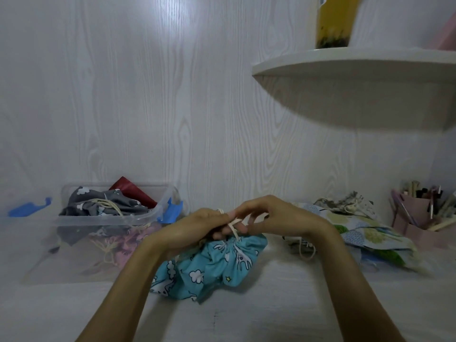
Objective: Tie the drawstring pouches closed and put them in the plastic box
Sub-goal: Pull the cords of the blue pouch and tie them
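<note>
Table (246,317), white woodgrain: blue pouch (212,265) just below the fingers (240,228); plastic box (106,218) to their left; pouch pile (365,228) and pink pen holder (417,218) to their right.

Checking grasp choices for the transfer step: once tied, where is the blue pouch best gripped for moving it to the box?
Probably at the gathered neck, just under the cord, coming from above. There the cloth is bunched into a narrow waist facing up, while the blue pouch body spreads wide and floppy on the table. Both hands, left hand and right hand, already work there; the box lies left.
</note>
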